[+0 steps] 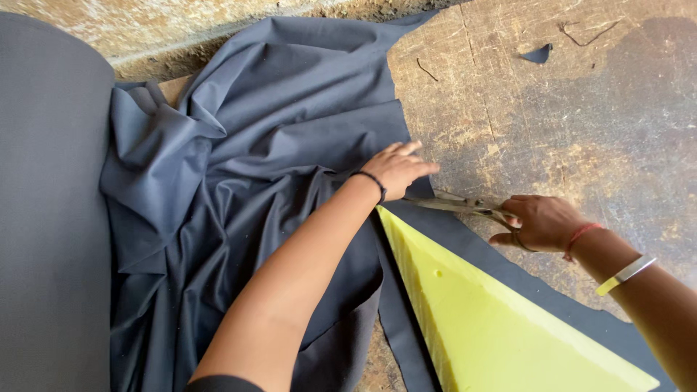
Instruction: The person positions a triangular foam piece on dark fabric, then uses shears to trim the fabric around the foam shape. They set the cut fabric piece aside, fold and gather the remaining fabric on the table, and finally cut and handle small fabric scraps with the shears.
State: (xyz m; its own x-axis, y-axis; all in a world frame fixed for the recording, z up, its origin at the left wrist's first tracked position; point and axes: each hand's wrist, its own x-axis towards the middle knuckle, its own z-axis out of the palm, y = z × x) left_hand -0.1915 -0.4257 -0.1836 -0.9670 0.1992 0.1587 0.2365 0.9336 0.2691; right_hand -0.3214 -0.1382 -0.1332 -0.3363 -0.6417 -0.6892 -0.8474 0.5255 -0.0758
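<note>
the left hand (396,168) lies flat, fingers released, on the crumpled grey-blue cotton cloth (239,181). the right hand (541,221) grasps long metal scissors (457,205), blades pointing left towards it, beside the yellow plastic triangle ruler (494,327).

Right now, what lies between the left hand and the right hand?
In the head view, the scissors' blades span the gap from the right hand toward the left hand, over grey fabric beside the yellow triangular template.

head view, close, down onto worktable (581,109)
</note>
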